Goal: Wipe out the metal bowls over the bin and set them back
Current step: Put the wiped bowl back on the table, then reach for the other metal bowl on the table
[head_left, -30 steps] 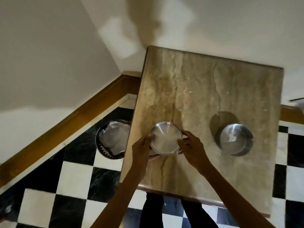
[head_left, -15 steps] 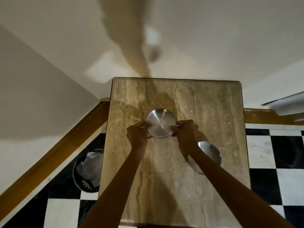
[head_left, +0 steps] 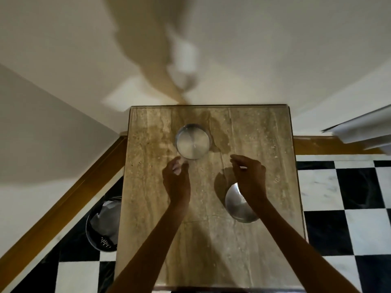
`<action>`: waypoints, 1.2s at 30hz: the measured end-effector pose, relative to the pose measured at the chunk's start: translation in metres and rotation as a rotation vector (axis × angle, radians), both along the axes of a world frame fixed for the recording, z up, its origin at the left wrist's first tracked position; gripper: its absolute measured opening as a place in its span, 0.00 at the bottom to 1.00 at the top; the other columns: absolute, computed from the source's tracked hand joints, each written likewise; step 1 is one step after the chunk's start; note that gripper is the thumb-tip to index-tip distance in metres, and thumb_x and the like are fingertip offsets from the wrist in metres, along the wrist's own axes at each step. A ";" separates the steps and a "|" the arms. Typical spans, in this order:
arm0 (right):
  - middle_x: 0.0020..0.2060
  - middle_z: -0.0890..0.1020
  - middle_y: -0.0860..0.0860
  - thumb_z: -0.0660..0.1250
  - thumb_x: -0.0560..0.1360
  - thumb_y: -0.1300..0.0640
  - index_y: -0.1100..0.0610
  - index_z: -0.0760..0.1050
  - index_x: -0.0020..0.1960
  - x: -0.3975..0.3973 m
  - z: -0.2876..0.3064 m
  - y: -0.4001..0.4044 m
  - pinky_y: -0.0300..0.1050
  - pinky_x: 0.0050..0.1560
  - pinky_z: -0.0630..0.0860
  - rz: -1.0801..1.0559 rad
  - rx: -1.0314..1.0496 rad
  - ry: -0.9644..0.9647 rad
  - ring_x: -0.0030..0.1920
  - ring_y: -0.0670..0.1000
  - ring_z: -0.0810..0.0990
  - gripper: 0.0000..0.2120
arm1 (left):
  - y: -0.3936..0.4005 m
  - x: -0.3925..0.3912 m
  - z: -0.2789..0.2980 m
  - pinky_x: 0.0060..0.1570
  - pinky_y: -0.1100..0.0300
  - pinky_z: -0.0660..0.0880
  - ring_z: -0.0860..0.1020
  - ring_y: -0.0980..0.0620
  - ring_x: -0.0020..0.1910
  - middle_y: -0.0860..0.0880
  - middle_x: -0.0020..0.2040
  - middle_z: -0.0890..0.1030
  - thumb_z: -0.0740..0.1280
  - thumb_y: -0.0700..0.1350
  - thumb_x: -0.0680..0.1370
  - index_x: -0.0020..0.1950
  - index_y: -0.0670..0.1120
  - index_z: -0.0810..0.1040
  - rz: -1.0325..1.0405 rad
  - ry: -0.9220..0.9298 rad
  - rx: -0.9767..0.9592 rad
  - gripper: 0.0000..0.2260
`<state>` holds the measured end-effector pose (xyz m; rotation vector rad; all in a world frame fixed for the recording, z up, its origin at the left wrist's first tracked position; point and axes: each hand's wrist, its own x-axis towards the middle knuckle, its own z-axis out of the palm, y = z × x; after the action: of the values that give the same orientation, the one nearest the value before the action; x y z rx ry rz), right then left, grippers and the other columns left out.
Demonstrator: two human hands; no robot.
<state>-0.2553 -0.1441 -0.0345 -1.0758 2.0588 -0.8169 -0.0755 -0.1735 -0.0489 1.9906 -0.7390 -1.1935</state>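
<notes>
Both hands empty: left hand [head_left: 176, 179] has a loose, half-open grip just short of the far bowl [head_left: 193, 141], fingertips near its rim but apart; right hand [head_left: 249, 176] also loosely open, hovering over the near bowl [head_left: 238, 205]. Both round bowls sit upright on the table [head_left: 148, 208], mouths up. Bin [head_left: 103, 225] stands on the floor left of the table.

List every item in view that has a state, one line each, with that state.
far bowl: upright on the table, released, in no hand
near bowl: on the table, partly hidden under the right forearm
left hand: empty, fingers loosely curled, just short of the far bowl
right hand: empty, above the near bowl
bin: on the floor beside the table, open, crumpled liner or paper inside
</notes>
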 end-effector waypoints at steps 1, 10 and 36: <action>0.54 0.87 0.55 0.68 0.78 0.65 0.59 0.83 0.58 -0.007 -0.001 0.016 0.45 0.58 0.81 0.034 -0.011 0.052 0.54 0.52 0.85 0.11 | 0.016 -0.005 -0.001 0.64 0.43 0.79 0.81 0.44 0.62 0.42 0.64 0.82 0.71 0.41 0.80 0.67 0.43 0.79 -0.080 0.001 0.019 0.15; 0.51 0.83 0.52 0.67 0.79 0.60 0.57 0.80 0.61 -0.047 -0.027 0.113 0.38 0.47 0.78 0.017 0.198 0.034 0.50 0.51 0.82 0.11 | 0.128 -0.054 0.002 0.62 0.46 0.80 0.80 0.49 0.61 0.46 0.64 0.81 0.65 0.42 0.84 0.71 0.45 0.76 -0.108 0.372 0.323 0.15; 0.35 0.85 0.39 0.76 0.70 0.59 0.50 0.87 0.46 0.227 0.042 0.121 0.35 0.41 0.77 0.398 0.076 -0.057 0.39 0.43 0.82 0.07 | 0.193 0.208 0.022 0.71 0.31 0.69 0.69 0.31 0.75 0.33 0.76 0.70 0.76 0.67 0.69 0.78 0.43 0.67 0.488 1.622 0.204 0.46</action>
<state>-0.0284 -0.0229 0.0071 -1.3446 1.7320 -0.5554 0.1321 0.0198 -0.0274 0.6587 0.6566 -1.9747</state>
